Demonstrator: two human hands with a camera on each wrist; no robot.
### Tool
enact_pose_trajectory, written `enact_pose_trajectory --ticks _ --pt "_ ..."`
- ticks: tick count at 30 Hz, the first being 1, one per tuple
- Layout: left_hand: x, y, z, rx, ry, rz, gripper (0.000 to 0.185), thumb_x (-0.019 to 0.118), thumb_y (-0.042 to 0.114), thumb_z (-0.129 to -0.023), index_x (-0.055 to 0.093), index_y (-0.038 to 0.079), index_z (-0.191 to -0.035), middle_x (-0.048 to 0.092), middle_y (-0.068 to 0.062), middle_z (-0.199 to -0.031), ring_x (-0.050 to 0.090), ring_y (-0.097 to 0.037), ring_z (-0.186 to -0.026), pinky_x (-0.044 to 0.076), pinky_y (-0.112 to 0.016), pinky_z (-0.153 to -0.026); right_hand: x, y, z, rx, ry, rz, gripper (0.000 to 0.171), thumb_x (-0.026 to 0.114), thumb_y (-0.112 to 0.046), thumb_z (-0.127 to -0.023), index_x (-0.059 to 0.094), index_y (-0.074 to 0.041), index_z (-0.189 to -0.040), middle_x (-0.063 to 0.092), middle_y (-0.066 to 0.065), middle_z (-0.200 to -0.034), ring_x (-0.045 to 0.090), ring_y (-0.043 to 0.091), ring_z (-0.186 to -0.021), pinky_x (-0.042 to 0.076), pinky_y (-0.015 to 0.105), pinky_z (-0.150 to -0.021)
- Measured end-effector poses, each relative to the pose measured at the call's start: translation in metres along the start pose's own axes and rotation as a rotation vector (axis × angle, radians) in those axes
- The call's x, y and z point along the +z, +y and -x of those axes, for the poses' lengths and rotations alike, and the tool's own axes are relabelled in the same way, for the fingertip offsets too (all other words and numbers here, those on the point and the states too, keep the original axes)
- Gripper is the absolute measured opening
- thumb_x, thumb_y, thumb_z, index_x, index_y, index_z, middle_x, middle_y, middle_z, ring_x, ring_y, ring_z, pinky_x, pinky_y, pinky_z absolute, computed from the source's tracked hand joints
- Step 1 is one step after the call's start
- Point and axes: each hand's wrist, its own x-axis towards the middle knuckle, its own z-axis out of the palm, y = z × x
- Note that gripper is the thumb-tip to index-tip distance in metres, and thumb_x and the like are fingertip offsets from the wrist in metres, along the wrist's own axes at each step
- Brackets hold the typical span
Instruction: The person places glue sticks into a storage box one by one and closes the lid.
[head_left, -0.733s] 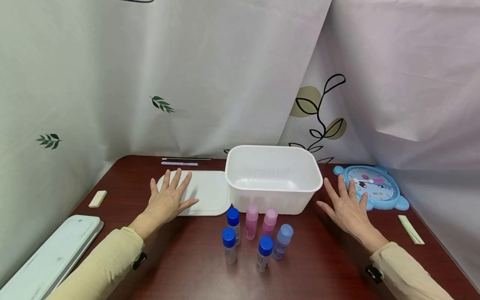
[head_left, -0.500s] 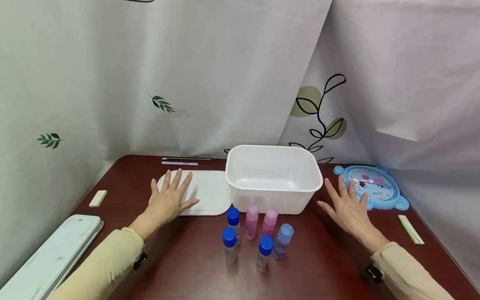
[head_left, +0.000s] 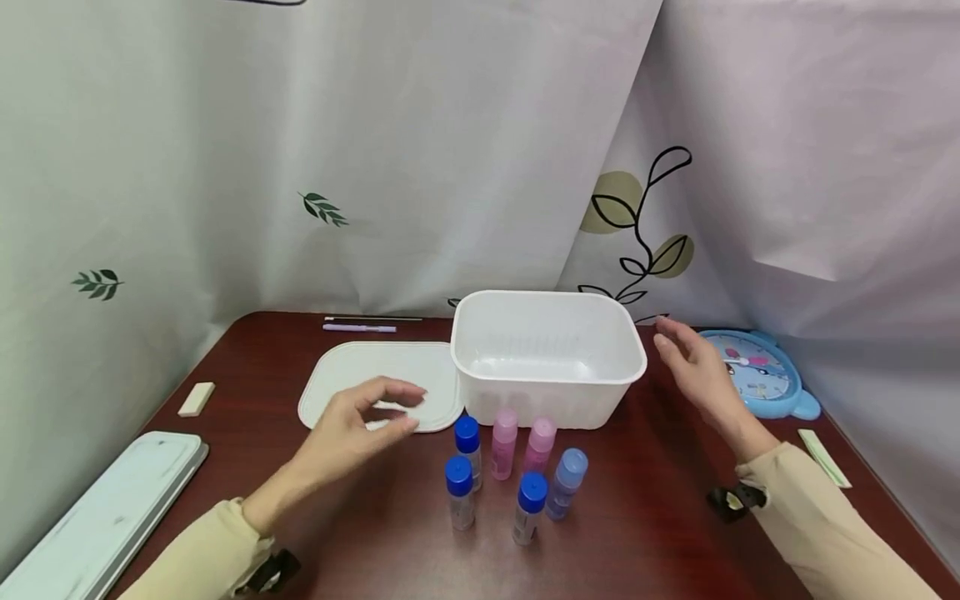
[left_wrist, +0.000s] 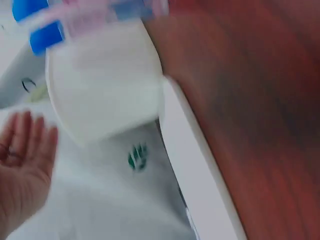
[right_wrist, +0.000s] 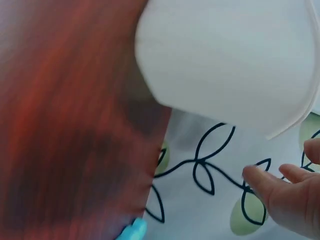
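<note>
With fingers loosely curved and empty, the left hand (head_left: pixel 345 432) hovers, seemingly above the flat lid (head_left: pixel 397 361), the right hand (head_left: pixel 702 375) beside the rounded plastic tub (head_left: pixel 585 404) on the wood-grained surface (head_left: pixel 637 550).

Not 1 word I can read here! The marks on the blue clock (head_left: pixel 765 379) to my right are too small, those on the 6 bottles (head_left: pixel 503 450) too blurred.
</note>
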Motion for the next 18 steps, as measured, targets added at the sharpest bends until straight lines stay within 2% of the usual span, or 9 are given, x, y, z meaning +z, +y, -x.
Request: enact_pose_trajectory --ticks 1,3,5,9,12,14,16,18 --pt "0.004 0.003 0.003 -0.012 -0.046 0.095 0.028 0.070 0.002 -0.082 0.063 -0.002 -0.109 0.066 -0.014 -0.107 0.066 -0.013 -0.094 0.056 -0.030 -0.081 0.001 -0.002 -0.003 0.021 -0.012 -0.046 0.051 0.040 -0.025 -0.102 0.035 0.009 -0.140 0.040 0.030 -0.140 0.048 0.043 -0.119 0.048 0.014 -0.087" --pt "0.012 0.009 0.007 -0.019 -0.133 0.214 0.029 0.069 0.001 -0.082 0.061 -0.004 -0.110 0.065 -0.019 -0.108 0.067 -0.016 -0.092 0.056 -0.032 -0.080 0.004 -0.005 -0.008 0.049 -0.038 -0.105 0.053 0.040 -0.026 -0.101 0.033 0.008 -0.141 0.038 0.029 -0.142 0.047 0.041 -0.121 0.041 0.002 -0.081" --pt "0.021 0.011 0.011 -0.017 -0.198 0.282 0.032 0.070 0.001 -0.082 0.060 -0.003 -0.112 0.064 -0.021 -0.109 0.068 -0.019 -0.093 0.056 -0.034 -0.081 0.007 -0.006 -0.012 0.083 -0.062 -0.137 0.054 0.042 -0.027 -0.101 0.031 0.007 -0.142 0.037 0.028 -0.143 0.043 0.039 -0.125 0.041 0.002 -0.082" --pt "0.033 0.011 0.016 -0.003 -0.256 0.322 0.035 0.072 0.005 -0.081 0.061 -0.001 -0.114 0.065 -0.021 -0.110 0.068 -0.017 -0.093 0.056 -0.033 -0.080 0.011 -0.008 -0.016 0.131 -0.089 -0.155 0.054 0.043 -0.025 -0.101 0.031 0.008 -0.142 0.035 0.027 -0.144 0.037 0.036 -0.131 0.041 0.005 -0.086" --pt "0.040 0.009 0.018 0.015 -0.273 0.320 0.036 0.073 0.008 -0.081 0.061 -0.003 -0.113 0.065 -0.022 -0.107 0.067 -0.014 -0.093 0.056 -0.032 -0.078 0.013 -0.008 -0.016 0.136 -0.087 -0.173 0.051 0.044 -0.022 -0.100 0.034 0.008 -0.140 0.039 0.028 -0.141 0.043 0.035 -0.126 0.043 0.005 -0.084" --pt "0.042 0.008 0.018 0.028 -0.279 0.321 0.036 0.072 0.009 -0.082 0.060 -0.005 -0.112 0.065 -0.022 -0.106 0.067 -0.012 -0.093 0.057 -0.033 -0.077 0.013 -0.008 -0.017 0.127 -0.081 -0.178 0.049 0.044 -0.020 -0.100 0.036 0.009 -0.139 0.043 0.029 -0.138 0.050 0.029 -0.119 0.043 0.004 -0.080" --pt "0.042 0.009 0.018 0.040 -0.288 0.328 0.034 0.071 0.009 -0.083 0.060 -0.006 -0.112 0.065 -0.022 -0.104 0.067 -0.011 -0.092 0.057 -0.033 -0.075 0.013 -0.008 -0.018 0.121 -0.079 -0.179 0.048 0.044 -0.020 -0.100 0.038 0.008 -0.138 0.045 0.028 -0.137 0.054 0.021 -0.113 0.044 0.004 -0.079" --pt "0.037 0.013 0.015 0.014 -0.298 0.357 0.032 0.070 0.006 -0.083 0.061 -0.006 -0.112 0.065 -0.022 -0.103 0.067 -0.011 -0.091 0.057 -0.034 -0.074 0.013 -0.008 -0.019 0.119 -0.082 -0.175 0.047 0.044 -0.020 -0.100 0.038 0.008 -0.138 0.046 0.028 -0.136 0.055 0.017 -0.109 0.045 0.005 -0.079"
